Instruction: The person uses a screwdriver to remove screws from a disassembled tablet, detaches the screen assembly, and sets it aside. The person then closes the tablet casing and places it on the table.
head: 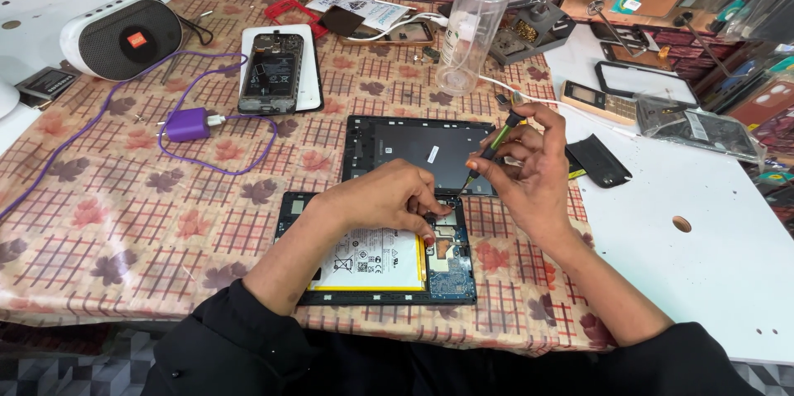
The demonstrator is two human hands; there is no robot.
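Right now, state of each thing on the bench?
tablet: back off, battery and board exposed
back cover: removed, lying flat above tablet
phone: opened, internals showing, lying on a white slab
screwdriver: held in right hand, tip down at tablet
left hand: fingers pressed on tablet board
charger: cable attached, not in a socket
bottle: upright, capped
speaker: on its side
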